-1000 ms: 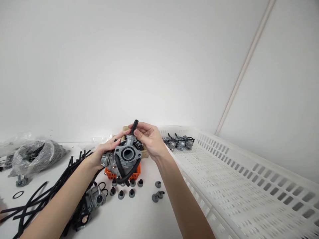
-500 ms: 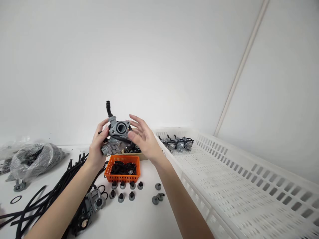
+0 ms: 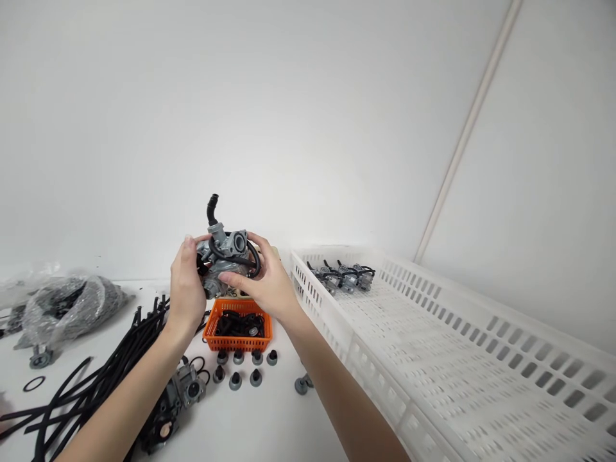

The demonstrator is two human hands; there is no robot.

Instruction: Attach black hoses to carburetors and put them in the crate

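I hold a grey metal carburetor (image 3: 226,253) with black hoses up in front of the wall, above the table. My left hand (image 3: 185,289) grips its left side with the fingers wrapped round the body. My right hand (image 3: 266,282) cups its right side, thumb and fingers closed on the body and the looped black hose. One black elbow tube sticks up from the top of the carburetor. An orange basket (image 3: 238,325) of black rings stands right below both hands.
A big white slotted crate (image 3: 433,359) fills the right, with three finished carburetors (image 3: 342,274) at its far end. Several grey caps (image 3: 243,374) lie before the basket. Black hoses (image 3: 86,385), another carburetor (image 3: 176,401) and plastic bags (image 3: 62,308) lie left.
The carburetor was lifted from just above the basket and turned. My right hand let go, opened for a moment, then closed on its right side again.
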